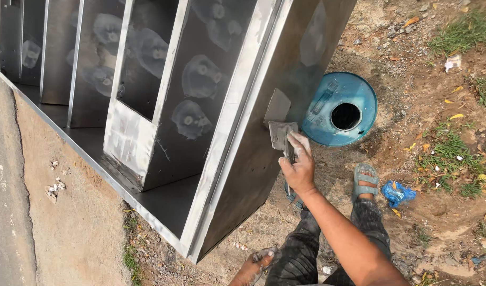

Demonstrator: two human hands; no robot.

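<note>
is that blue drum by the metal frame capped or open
Open: the blue drum shows a round dark hole in its top with no cap on it. What is inside cannot be told; the hole is only black.

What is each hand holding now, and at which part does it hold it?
The right hand holds a putty knife by its handle, blade against the grey metal panel. The left hand grips something small; what it is cannot be told.

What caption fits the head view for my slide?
Right hand presses a putty knife against the grey metal cabinet's side panel; left hand low, a blue drum behind.
</note>
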